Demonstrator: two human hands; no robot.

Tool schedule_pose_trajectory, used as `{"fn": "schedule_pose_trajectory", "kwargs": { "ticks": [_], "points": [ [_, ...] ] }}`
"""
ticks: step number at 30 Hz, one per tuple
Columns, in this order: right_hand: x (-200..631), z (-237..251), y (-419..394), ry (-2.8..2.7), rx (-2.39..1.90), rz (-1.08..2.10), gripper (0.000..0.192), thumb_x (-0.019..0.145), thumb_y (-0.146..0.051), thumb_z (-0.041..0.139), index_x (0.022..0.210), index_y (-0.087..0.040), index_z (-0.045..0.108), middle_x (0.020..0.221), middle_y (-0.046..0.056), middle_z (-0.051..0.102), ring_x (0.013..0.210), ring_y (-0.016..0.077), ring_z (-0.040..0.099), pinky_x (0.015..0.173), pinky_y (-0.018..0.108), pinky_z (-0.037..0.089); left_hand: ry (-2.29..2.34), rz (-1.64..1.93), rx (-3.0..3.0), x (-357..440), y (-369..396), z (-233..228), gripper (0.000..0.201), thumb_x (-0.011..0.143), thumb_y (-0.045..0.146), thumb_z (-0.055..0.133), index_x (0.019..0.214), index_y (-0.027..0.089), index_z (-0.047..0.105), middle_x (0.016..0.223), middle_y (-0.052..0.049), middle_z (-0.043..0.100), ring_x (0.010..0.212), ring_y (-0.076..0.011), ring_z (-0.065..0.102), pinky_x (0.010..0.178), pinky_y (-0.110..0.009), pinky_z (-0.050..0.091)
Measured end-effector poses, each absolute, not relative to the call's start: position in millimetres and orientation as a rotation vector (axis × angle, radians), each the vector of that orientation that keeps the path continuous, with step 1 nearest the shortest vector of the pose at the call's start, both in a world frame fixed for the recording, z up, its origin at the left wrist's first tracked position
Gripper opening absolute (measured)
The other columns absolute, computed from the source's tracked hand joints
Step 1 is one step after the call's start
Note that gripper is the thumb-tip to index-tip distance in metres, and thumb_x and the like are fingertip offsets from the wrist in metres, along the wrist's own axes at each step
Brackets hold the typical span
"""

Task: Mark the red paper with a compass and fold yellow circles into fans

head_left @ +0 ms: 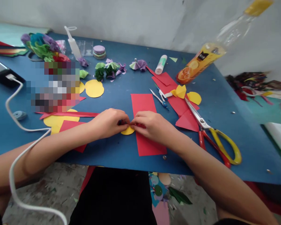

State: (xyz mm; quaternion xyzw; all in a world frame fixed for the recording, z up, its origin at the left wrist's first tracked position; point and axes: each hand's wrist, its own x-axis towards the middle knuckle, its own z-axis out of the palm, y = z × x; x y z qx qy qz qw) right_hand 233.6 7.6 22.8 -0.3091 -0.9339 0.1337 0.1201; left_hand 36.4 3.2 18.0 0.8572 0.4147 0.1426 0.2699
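Note:
My left hand [113, 122] and my right hand [152, 126] meet at their fingertips, pinching a small yellow paper piece [127, 130] between them. Its rounded lower edge shows; the upper part is hidden behind my fingers. Beneath my right hand lies a red paper rectangle [144, 102], upright along the table's depth. Left of my left hand are a red paper strip [87, 114], another red paper piece [71, 126] and yellow paper rounds [61, 118]. A larger yellow paper circle [94, 88] rests farther back.
Scissors [202, 122], a compass [159, 99] and red paper scraps [187, 120] lie to the right. Behind them stand a glue stick [161, 64] and a tilted-looking bottle [201, 62]. Folded paper pieces [111, 67] and a white squeeze bottle [73, 47] are at the back. A white cable [12, 175] crosses left.

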Motion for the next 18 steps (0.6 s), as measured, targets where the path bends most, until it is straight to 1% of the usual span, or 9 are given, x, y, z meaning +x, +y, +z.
{"fn": "schedule_pose_trajectory", "kwargs": {
  "ticks": [7,9,12,15,17,18],
  "points": [
    [231,26,6,-2.853,-0.878,0.232,0.016,0.09,-0.019,0.05,0.086,-0.011,0.063,0.081,0.008,0.063,0.074,0.018,0.056,0.066,0.028,0.042,1.172,0.343,2.356,38,3,12,0.015,0.082,0.022,0.054,0.086,0.018,0.068,0.076,0.0,0.061,0.065,-0.0117,0.053,0.057,-0.022,0.035],
    [231,27,6,-2.851,-0.907,0.243,0.016,0.09,-0.02,0.051,0.087,-0.01,0.064,0.081,0.008,0.063,0.074,0.0182,0.056,0.066,0.028,0.042,1.176,0.301,2.389,38,3,13,0.017,0.083,0.023,0.052,0.087,0.019,0.068,0.078,0.0,0.062,0.067,-0.0124,0.054,0.057,-0.023,0.034],
    [231,28,7,-2.783,-1.027,0.45,0.011,0.087,-0.021,0.058,0.086,-0.012,0.063,0.081,0.006,0.063,0.076,0.0169,0.057,0.067,0.027,0.042,1.171,0.233,2.44,36,3,18,0.017,0.086,0.026,0.051,0.089,0.022,0.067,0.082,0.0,0.064,0.069,-0.0136,0.057,0.056,-0.023,0.033],
    [229,31,7,-2.689,-1.162,0.723,0.004,0.083,-0.018,0.063,0.084,-0.014,0.062,0.079,0.003,0.063,0.073,0.014,0.057,0.066,0.025,0.041,1.131,0.187,2.474,30,7,23,0.015,0.085,0.031,0.056,0.093,0.025,0.067,0.086,0.001,0.065,0.071,-0.0142,0.059,0.054,-0.023,0.032],
    [226,37,7,-2.666,-1.206,0.84,0.002,0.082,-0.017,0.063,0.082,-0.015,0.061,0.078,0.002,0.063,0.071,0.0131,0.056,0.065,0.025,0.041,1.157,0.276,2.541,23,15,24,0.021,0.083,0.039,0.06,0.096,0.024,0.066,0.092,-0.001,0.066,0.081,-0.0175,0.06,0.059,-0.023,0.038],
    [225,41,7,-2.658,-1.217,0.883,0.002,0.082,-0.017,0.062,0.081,-0.016,0.06,0.079,0.002,0.063,0.071,0.0131,0.056,0.066,0.025,0.041,1.213,0.37,2.589,18,21,24,0.027,0.082,0.044,0.061,0.097,0.021,0.067,0.097,-0.003,0.066,0.09,-0.0205,0.06,0.068,-0.025,0.042]
  ]
}}
